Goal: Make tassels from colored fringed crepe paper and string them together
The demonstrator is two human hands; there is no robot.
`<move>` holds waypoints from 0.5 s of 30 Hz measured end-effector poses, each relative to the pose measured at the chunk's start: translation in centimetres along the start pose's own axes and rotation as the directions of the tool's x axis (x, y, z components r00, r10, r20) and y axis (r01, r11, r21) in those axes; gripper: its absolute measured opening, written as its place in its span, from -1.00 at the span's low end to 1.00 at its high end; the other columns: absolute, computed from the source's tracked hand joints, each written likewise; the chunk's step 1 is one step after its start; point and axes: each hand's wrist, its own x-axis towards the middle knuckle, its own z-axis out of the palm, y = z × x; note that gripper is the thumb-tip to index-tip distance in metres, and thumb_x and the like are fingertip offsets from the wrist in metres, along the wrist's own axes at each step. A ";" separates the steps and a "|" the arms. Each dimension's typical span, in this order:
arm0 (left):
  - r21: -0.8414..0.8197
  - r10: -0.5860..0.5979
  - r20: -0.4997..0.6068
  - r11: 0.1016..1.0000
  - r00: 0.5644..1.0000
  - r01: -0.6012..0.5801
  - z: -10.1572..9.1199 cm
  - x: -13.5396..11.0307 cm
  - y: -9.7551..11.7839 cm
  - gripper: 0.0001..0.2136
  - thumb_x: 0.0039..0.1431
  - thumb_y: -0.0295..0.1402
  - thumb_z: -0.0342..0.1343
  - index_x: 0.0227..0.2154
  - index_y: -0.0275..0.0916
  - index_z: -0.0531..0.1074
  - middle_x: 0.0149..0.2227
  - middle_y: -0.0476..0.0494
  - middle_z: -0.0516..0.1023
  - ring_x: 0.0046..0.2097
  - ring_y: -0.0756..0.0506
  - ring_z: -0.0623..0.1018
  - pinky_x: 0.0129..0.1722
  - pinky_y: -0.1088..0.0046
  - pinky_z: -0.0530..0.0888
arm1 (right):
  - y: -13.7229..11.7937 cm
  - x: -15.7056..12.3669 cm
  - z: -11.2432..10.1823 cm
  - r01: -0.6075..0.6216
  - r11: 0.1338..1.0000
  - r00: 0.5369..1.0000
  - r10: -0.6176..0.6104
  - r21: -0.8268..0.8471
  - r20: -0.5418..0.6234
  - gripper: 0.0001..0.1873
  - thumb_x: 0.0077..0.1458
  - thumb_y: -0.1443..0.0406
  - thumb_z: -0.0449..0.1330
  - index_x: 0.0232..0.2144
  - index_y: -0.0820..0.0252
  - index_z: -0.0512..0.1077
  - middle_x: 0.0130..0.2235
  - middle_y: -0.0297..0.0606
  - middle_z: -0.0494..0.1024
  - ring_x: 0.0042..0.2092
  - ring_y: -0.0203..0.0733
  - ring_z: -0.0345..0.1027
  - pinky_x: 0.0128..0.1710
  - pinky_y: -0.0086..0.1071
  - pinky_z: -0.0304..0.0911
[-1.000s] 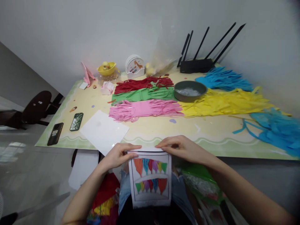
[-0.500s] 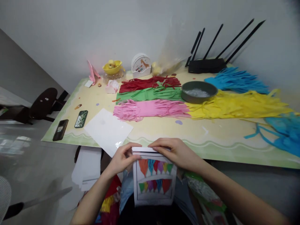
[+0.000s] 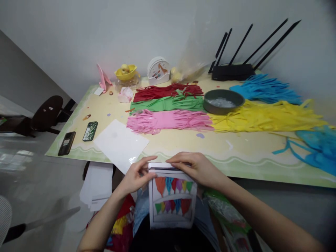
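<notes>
In front of my lap stands a white printed card (image 3: 173, 196) showing rows of colourful tassel garlands, with a narrow flap along its top edge. My left hand (image 3: 138, 176) holds its upper left corner, the thumb on the front and the index finger stretched above the top edge. Along the top right, my right hand (image 3: 195, 168) pinches the flap, its fingers pressed together. Just beyond on the table lie a plain white sheet (image 3: 120, 143) and fringed tissue bundles in pink (image 3: 168, 120), green (image 3: 168, 104) and red (image 3: 168, 91).
On the right, a dark round tin (image 3: 223, 102) sits against yellow fringe (image 3: 273, 117), near blue fringe (image 3: 270, 89). A black router (image 3: 232, 72) stands by the wall. Two phones (image 3: 90, 131) lie at the left. Clear plastic packaging (image 3: 231, 217) is beside my right leg.
My left index finger has lifted off the card's top edge. The flap along the top shows more tilted up. The view has shifted slightly; the table items stay put.
</notes>
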 end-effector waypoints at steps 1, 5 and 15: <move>-0.028 0.006 -0.002 1.000 1.000 -0.006 0.0 0.0 0.1 -0.51 0.11 -0.22 0.19 0.10 -0.24 0.35 -0.23 -0.16 0.58 -0.28 -0.05 0.55 -0.34 0.52 0.43 | -0.1 0.0 0.0 0.010 1.000 1.000 -0.010 -0.007 0.003 -0.73 0.19 0.26 0.05 -0.24 0.11 0.57 -0.21 -0.23 0.61 -0.19 -0.18 0.47 -0.17 -0.38 0.33; -0.033 0.011 -0.038 0.999 0.999 -0.012 -0.2 0.4 1.0 -0.69 0.20 -0.21 0.09 -0.11 -0.29 0.53 -0.08 -0.24 0.59 -0.07 -0.16 0.56 -0.08 0.41 0.46 | -0.2 0.1 0.0 0.031 0.999 0.999 -0.031 -0.023 0.021 -0.73 0.19 0.26 0.06 -0.23 0.11 0.57 -0.20 -0.23 0.61 -0.17 -0.18 0.47 -0.15 -0.39 0.33; -0.053 -0.078 0.034 0.995 0.996 0.080 -1.1 0.8 1.8 -0.68 0.19 -0.22 0.10 -0.11 -0.31 0.55 -0.08 -0.23 0.60 -0.13 -0.16 0.60 -0.22 0.44 0.54 | 0.2 0.0 -0.1 0.027 0.999 0.999 -0.026 -0.018 0.045 -0.76 0.19 0.27 0.09 -0.23 0.12 0.57 -0.18 -0.24 0.61 -0.16 -0.19 0.48 -0.15 -0.41 0.33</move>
